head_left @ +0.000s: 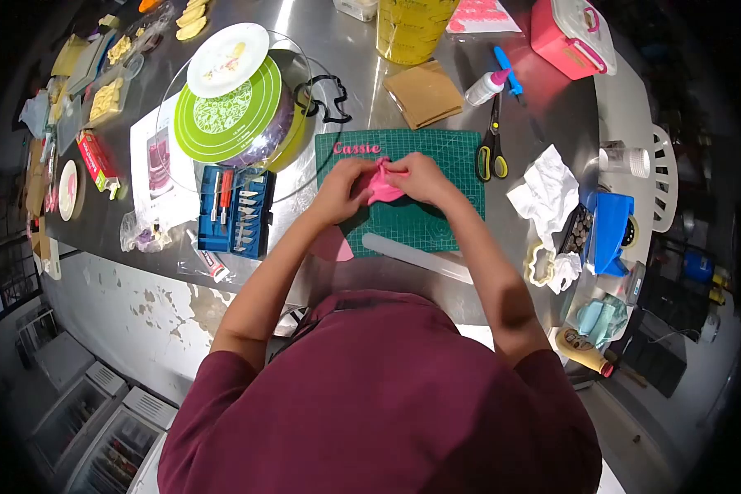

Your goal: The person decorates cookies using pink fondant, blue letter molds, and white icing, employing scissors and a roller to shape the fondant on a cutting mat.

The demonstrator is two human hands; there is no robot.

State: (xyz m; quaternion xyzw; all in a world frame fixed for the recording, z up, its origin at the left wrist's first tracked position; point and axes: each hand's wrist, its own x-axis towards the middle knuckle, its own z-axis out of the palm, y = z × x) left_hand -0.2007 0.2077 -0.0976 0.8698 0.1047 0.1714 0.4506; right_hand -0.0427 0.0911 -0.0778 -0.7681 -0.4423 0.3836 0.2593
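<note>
Over the green cutting mat (pixel 424 218), both hands grip a soft piece of bright pink fondant (pixel 384 189). My left hand (pixel 346 189) has its fingers closed on the left side of it. From the right, my right hand (pixel 420 177) pinches its upper edge, and the fingertips partly hide the fondant. Pink cut-out letters reading "Cassie" (pixel 356 149) lie on the mat just above my left hand. A whitish rolling pin (pixel 412 257) rests across the mat's lower edge, below the hands. By my left forearm lies a pale pink flat piece (pixel 332 244).
Scissors (pixel 492 144), a white glue-like bottle (pixel 486 87) and crumpled tissue (pixel 545 193) lie to the right. At left are a blue tool case (pixel 235 212) and a green turntable disc (pixel 226 136) with a white plate (pixel 228 59). Brown paper (pixel 424 94) lies behind the mat.
</note>
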